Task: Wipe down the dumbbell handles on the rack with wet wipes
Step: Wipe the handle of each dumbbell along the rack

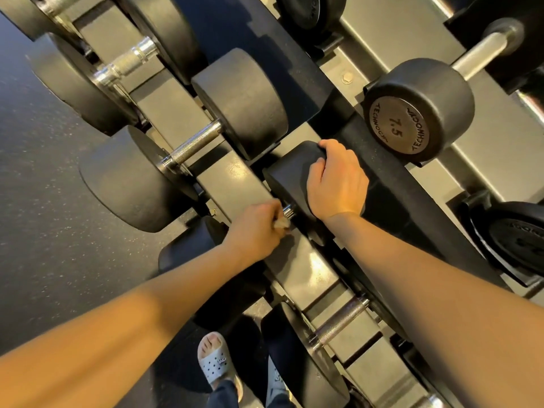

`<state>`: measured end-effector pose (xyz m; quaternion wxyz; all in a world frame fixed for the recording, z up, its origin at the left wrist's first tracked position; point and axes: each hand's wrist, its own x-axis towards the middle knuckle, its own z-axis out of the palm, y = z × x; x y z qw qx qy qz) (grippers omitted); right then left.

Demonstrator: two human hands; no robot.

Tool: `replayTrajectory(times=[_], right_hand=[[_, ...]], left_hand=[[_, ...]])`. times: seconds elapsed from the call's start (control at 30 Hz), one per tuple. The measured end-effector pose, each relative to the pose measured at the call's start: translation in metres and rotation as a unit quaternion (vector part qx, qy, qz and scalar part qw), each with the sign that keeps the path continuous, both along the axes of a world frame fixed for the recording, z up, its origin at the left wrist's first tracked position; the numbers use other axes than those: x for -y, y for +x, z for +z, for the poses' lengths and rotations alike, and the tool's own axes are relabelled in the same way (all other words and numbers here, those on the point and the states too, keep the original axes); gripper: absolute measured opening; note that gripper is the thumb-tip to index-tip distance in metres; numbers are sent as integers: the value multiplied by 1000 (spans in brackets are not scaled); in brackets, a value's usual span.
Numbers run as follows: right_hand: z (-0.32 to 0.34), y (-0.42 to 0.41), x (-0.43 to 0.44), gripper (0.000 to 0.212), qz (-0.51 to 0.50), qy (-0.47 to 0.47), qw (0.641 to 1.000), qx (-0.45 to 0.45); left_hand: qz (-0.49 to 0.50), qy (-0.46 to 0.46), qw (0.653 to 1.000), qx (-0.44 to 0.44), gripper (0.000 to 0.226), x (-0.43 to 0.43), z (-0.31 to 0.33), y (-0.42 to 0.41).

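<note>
The dumbbell [287, 178] being cleaned lies across the lower rail of the rack [306, 272] near the middle of the view. One black end is at about two o'clock from the other. The left hand [256, 228] is closed around the handle [289, 212] with a crumpled pale wipe [282, 223] pinched inside its fingers. Only a scrap of the wipe shows at the edge of the fist. Just a short shiny stub of the handle is visible, between the fist and the far end of the weight. The right hand [335, 184] sits on top of that far end at about two o'clock from the left hand. Its palm is down and its fingers are curled over the rim, gripping it. At ten o'clock from the hands a neighbouring dumbbell [195, 144] rests on the same rail with its ridged handle bare. More weights lie beyond it toward eleven o'clock. At five o'clock another weight [338, 322] lies on the rail, its handle also uncovered. On the upper tier, at two o'clock, a smaller dumbbell marked 7.5 [418, 110] faces the camera end-on. Dark speckled floor [44, 201] fills the nine o'clock side. At six o'clock a foot in a pale perforated sandal [213, 366] stands close to the rack.
</note>
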<state>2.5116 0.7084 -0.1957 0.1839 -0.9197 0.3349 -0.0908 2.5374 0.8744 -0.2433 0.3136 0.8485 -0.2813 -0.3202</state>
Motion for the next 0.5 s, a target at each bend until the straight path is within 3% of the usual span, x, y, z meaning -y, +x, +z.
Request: replayTrajectory(times=[0.03, 0.2, 0.3, 0.37, 0.43, 0.5], right_hand=[[-1, 0, 0, 31, 0, 2, 1000, 1], [1, -1, 0, 32, 9, 7, 1000, 2], [0, 0, 0, 32, 9, 8, 1000, 3], [0, 0, 0, 33, 6, 9, 1000, 5], [0, 0, 1, 33, 6, 6, 1000, 5], [0, 0, 1, 33, 10, 2, 1000, 5]], left_hand=[[-14, -10, 1000, -6, 15, 3, 0, -4], [-84, 28, 988, 129, 13, 14, -8, -7], [-120, 125, 974, 147, 6, 9, 1, 1], [-143, 217, 953, 158, 24, 2, 7, 6], [-152, 254, 946, 133, 35, -4, 8, 11], [-96, 185, 978, 12, 28, -3, 5, 19]])
